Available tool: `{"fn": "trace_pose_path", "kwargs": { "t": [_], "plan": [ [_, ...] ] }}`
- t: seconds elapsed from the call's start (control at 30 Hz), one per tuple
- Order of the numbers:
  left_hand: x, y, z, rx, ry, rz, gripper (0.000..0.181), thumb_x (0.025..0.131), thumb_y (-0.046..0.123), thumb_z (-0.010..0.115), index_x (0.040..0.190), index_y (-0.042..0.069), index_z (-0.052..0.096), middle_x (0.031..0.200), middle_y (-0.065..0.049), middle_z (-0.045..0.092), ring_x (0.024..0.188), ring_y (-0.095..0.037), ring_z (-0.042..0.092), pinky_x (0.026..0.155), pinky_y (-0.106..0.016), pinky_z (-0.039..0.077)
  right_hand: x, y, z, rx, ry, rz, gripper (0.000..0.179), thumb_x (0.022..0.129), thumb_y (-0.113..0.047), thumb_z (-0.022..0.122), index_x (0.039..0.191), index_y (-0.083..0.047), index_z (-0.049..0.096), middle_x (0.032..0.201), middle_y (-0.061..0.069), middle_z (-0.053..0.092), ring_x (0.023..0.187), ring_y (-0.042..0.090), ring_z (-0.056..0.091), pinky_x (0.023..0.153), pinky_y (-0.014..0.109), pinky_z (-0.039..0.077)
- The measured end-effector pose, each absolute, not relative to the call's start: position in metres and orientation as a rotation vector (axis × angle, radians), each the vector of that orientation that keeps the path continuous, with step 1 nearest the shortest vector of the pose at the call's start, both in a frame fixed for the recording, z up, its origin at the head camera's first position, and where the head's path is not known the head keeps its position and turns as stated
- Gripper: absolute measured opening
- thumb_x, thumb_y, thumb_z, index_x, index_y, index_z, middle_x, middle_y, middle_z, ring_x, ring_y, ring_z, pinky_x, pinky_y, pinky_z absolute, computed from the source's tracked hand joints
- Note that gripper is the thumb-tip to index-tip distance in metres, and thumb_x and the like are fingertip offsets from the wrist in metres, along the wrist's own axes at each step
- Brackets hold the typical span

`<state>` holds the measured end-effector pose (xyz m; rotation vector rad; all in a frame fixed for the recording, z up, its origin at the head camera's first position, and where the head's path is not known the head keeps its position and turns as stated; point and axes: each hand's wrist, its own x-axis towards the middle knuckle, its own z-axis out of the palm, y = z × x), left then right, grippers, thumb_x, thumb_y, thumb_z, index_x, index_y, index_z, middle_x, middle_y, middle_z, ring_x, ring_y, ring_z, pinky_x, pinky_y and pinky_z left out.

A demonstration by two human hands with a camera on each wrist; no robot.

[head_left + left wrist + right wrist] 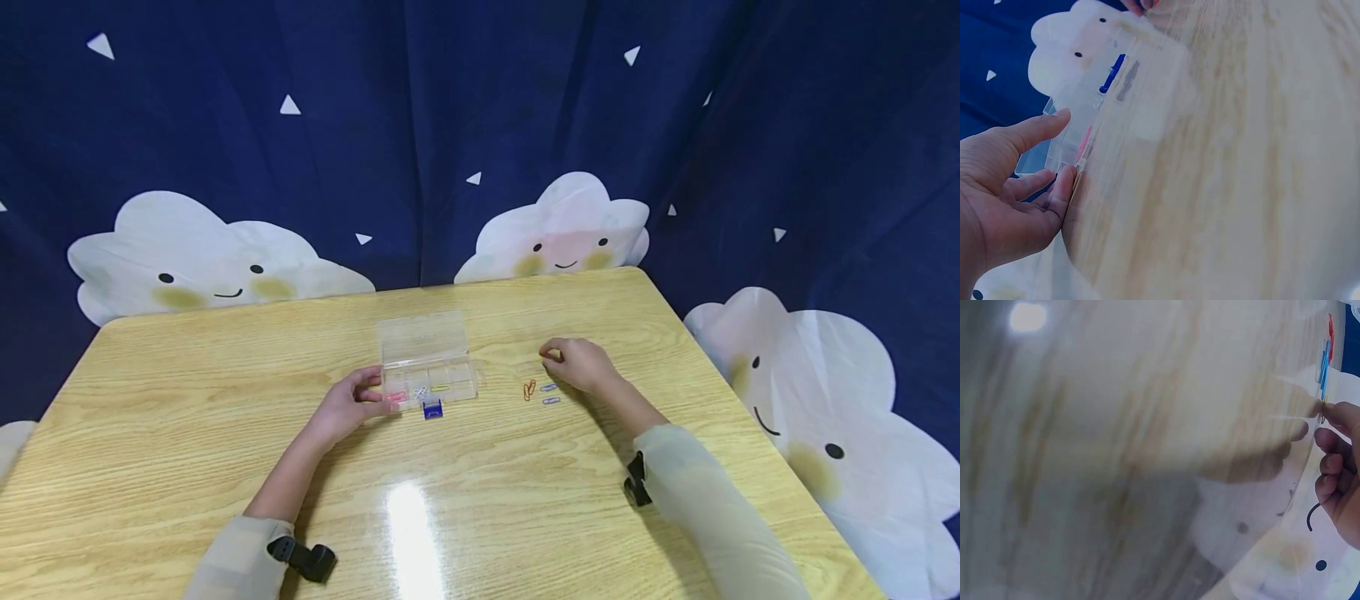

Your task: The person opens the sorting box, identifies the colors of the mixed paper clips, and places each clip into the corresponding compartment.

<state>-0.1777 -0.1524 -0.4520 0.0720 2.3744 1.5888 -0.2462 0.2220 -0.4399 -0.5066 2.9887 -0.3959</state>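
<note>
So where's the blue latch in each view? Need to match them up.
Head: below and slightly left of centre, blue latch at the near edge of the clear box.
Left wrist: upper left, blue latch.
Right wrist: not in it.
Shared landmark: right hand, at the top edge in left wrist, right edge in right wrist.

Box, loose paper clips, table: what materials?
Box: likely clear plastic, smooth; the table's grain shows through it.
Paper clips: probably plastic-coated metal wire; thin bent loops in solid orange and blue. Core isn't visible.
Table: wood or wood-look laminate, glossy; grain pattern plus a bright light reflection. Can't tell which.
</note>
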Motion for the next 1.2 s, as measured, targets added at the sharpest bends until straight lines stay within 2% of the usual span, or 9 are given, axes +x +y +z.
{"fn": "trace_pose_path", "kwargs": {
  "t": [0.17,0.43,0.73,0.93,1.2],
  "plan": [
    [-0.1779,-0.1527,-0.4526,0.077,2.376,1.590,0.076,0.072,0.021,0.073,0.135,0.007,0.033,0.128,-0.015,0.042,0.099,-0.024,0.049,0.067,-0.023,0.044,-0.2464,0.2205,-0.4370,-0.537,2.981,-0.347,0.022,0.087,-0.027,0.054,0.104,-0.018,0.064,0.067,-0.004,0.059,0.052,0.009,0.043,0.047,0.024,0.032],
    [-0.1787,-0.1538,-0.4539,0.059,2.380,1.591,0.076,0.071,0.021,0.073,0.134,0.007,0.034,0.127,-0.014,0.044,0.098,-0.023,0.049,0.066,-0.022,0.044,-0.2447,0.2183,-0.4376,-0.623,3.043,-0.172,0.021,0.087,-0.031,0.053,0.099,-0.018,0.065,0.088,-0.001,0.068,0.067,0.010,0.059,0.060,0.031,0.046],
    [-0.1779,-0.1527,-0.4528,0.065,2.378,1.585,0.076,0.071,0.023,0.073,0.135,0.007,0.033,0.127,-0.014,0.043,0.098,-0.024,0.049,0.066,-0.023,0.044,-0.2448,0.2186,-0.4420,-0.696,3.116,-0.127,0.021,0.088,-0.030,0.050,0.094,-0.017,0.066,0.072,-0.005,0.064,0.055,0.006,0.050,0.056,0.030,0.044],
    [-0.1786,-0.1528,-0.4536,0.061,2.378,1.588,0.075,0.071,0.021,0.073,0.134,0.008,0.034,0.128,-0.014,0.043,0.098,-0.024,0.049,0.067,-0.024,0.044,-0.2415,0.2214,-0.4371,-0.645,3.101,-0.250,0.022,0.089,-0.028,0.049,0.097,-0.015,0.065,0.057,-0.006,0.054,0.046,0.008,0.041,0.046,0.025,0.033],
    [-0.1786,-0.1525,-0.4545,0.061,2.385,1.583,0.074,0.072,0.020,0.072,0.134,0.008,0.034,0.127,-0.014,0.044,0.098,-0.024,0.049,0.067,-0.024,0.044,-0.2385,0.2202,-0.4335,-0.678,3.091,-0.257,0.023,0.089,-0.030,0.048,0.098,-0.016,0.065,0.062,-0.007,0.056,0.048,0.006,0.042,0.047,0.023,0.033]
  ]
}}
